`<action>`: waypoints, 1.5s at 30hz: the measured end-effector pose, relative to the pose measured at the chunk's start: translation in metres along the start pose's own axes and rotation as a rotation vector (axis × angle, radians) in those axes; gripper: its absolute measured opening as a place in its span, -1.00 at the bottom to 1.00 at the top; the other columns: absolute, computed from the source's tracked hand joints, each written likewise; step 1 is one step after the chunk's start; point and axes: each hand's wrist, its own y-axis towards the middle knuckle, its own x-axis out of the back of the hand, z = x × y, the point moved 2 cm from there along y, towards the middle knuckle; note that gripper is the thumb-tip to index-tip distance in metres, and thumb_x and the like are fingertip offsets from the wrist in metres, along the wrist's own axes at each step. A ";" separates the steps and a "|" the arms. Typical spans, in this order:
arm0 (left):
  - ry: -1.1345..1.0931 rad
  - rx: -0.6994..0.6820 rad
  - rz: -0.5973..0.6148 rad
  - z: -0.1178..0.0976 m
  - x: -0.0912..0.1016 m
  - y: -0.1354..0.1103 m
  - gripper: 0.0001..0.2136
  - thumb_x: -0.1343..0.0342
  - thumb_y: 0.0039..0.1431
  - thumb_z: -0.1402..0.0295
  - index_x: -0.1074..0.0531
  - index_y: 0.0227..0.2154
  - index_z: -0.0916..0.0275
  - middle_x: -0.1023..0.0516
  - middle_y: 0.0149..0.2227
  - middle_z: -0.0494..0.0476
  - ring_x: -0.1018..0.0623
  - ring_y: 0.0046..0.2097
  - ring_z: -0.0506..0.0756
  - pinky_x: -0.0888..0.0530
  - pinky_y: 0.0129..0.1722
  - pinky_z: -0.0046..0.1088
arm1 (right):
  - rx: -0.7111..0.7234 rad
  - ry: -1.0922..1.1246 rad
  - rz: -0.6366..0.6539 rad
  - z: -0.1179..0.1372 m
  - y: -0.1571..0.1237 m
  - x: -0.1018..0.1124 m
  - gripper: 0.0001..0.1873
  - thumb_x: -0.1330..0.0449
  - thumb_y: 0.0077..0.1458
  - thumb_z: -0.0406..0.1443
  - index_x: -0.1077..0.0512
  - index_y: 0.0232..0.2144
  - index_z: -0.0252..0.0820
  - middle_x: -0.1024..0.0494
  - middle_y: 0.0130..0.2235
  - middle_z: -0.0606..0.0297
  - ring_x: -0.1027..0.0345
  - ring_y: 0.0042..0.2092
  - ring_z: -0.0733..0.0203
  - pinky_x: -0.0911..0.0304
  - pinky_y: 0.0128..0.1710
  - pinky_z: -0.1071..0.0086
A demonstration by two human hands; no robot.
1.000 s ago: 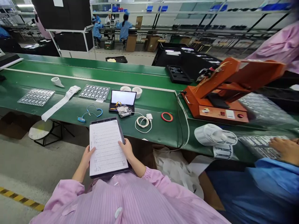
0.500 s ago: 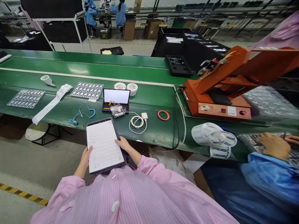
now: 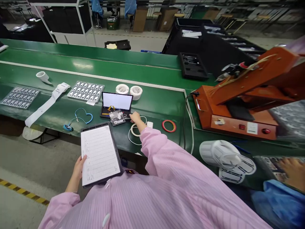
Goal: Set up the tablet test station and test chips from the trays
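My left hand (image 3: 79, 166) grips the left edge of a dark clipboard (image 3: 100, 153) that carries a ruled paper form, held against my body. My right hand (image 3: 135, 118) is stretched out over the green bench (image 3: 154, 105), resting beside a small open black case (image 3: 116, 105) with a white lid and small parts in it. Its fingers curl near the case's right edge, over a coiled white cable (image 3: 134, 129). Whether they pinch anything is hidden.
A red tape ring (image 3: 169, 126), a blue wrist-strap cord (image 3: 78, 117), two white tape rolls (image 3: 130, 90), part trays (image 3: 86, 91) and a label strip (image 3: 46, 105) lie on the bench. An orange machine (image 3: 240, 95) stands right. A co-worker's hand (image 3: 294, 171) works at lower right.
My right hand let go of the clipboard and reached forward to the black case on the bench. The clipboard stays in my left hand. My view tilted down and shifted.
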 end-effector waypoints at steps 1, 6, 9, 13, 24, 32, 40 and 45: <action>0.001 0.003 -0.007 -0.001 -0.001 -0.002 -0.71 -0.23 0.13 0.39 -0.44 -0.07 0.25 -0.63 -0.24 0.22 -0.63 -0.33 0.10 -0.59 -0.29 -0.35 | -0.016 -0.010 0.010 0.001 0.004 -0.003 -0.71 -0.15 0.22 -0.18 -0.41 -0.14 -0.32 -0.53 -0.32 0.26 -0.42 -0.40 0.30 -0.40 -0.35 0.35; -0.007 0.006 -0.042 -0.004 -0.003 -0.005 -0.70 -0.23 0.13 0.39 -0.43 -0.07 0.24 -0.63 -0.27 0.21 -0.64 -0.32 0.12 -0.59 -0.28 -0.34 | -0.003 -0.055 -0.016 0.003 0.012 -0.012 -0.66 -0.09 0.26 -0.18 -0.35 -0.04 -0.33 -0.54 -0.27 0.20 -0.43 -0.39 0.29 -0.39 -0.33 0.34; -0.026 0.001 -0.043 -0.004 -0.003 -0.003 -0.71 -0.25 0.11 0.39 -0.44 -0.08 0.26 -0.63 -0.24 0.23 -0.64 -0.30 0.13 -0.59 -0.26 -0.32 | 0.039 -0.087 -0.030 0.010 0.015 -0.015 -0.68 -0.07 0.26 -0.29 -0.31 -0.01 -0.42 -0.55 -0.27 0.03 -0.45 -0.39 0.24 -0.36 -0.34 0.36; -0.048 -0.010 -0.035 -0.009 -0.002 0.000 -0.71 -0.24 0.11 0.39 -0.43 -0.09 0.25 -0.62 -0.20 0.25 -0.64 -0.30 0.15 -0.59 -0.30 -0.32 | 0.094 -0.142 -0.064 0.023 0.023 -0.021 -0.68 -0.06 0.19 -0.42 -0.30 -0.01 -0.48 -0.55 -0.24 -0.12 -0.49 -0.28 0.12 -0.34 -0.25 0.36; -0.060 -0.056 -0.028 -0.020 -0.005 0.021 -0.69 -0.24 0.11 0.37 -0.42 -0.07 0.28 -0.62 -0.19 0.29 -0.63 -0.30 0.15 -0.57 -0.30 -0.31 | 0.107 -0.278 -0.124 0.023 0.034 0.001 -0.69 -0.14 0.10 -0.42 -0.37 -0.09 -0.51 -0.54 -0.21 -0.19 -0.46 -0.09 -0.02 -0.30 -0.11 0.27; -0.025 -0.099 0.024 -0.045 -0.010 0.046 -0.73 -0.21 0.15 0.36 -0.42 -0.09 0.31 -0.60 -0.20 0.24 -0.61 -0.27 0.11 -0.55 -0.22 -0.31 | 0.213 -0.290 -0.231 0.014 -0.026 0.019 -0.53 -0.09 0.19 -0.25 -0.24 0.07 -0.45 -0.51 -0.11 -0.17 -0.41 -0.05 -0.07 -0.25 -0.07 0.20; 0.119 -0.173 0.197 -0.100 0.002 0.118 -0.80 -0.14 0.22 0.33 -0.43 -0.15 0.34 -0.53 -0.23 0.12 -0.54 -0.27 0.04 -0.53 -0.24 -0.32 | 0.300 -0.229 0.014 -0.019 -0.171 -0.146 -0.52 -0.03 0.16 -0.07 -0.36 -0.01 -0.26 -0.56 -0.26 0.02 -0.45 -0.17 -0.08 -0.26 -0.16 0.21; 0.241 -0.195 0.358 -0.141 0.008 0.184 -0.76 -0.14 0.22 0.30 -0.42 -0.12 0.33 -0.51 -0.17 0.15 -0.53 -0.22 0.06 -0.53 -0.21 -0.29 | -0.029 -0.001 -0.113 -0.021 -0.200 -0.241 -0.14 -0.01 0.10 0.09 -0.09 0.25 -0.41 -0.56 -0.17 -0.17 -0.46 -0.11 -0.27 -0.28 -0.17 0.07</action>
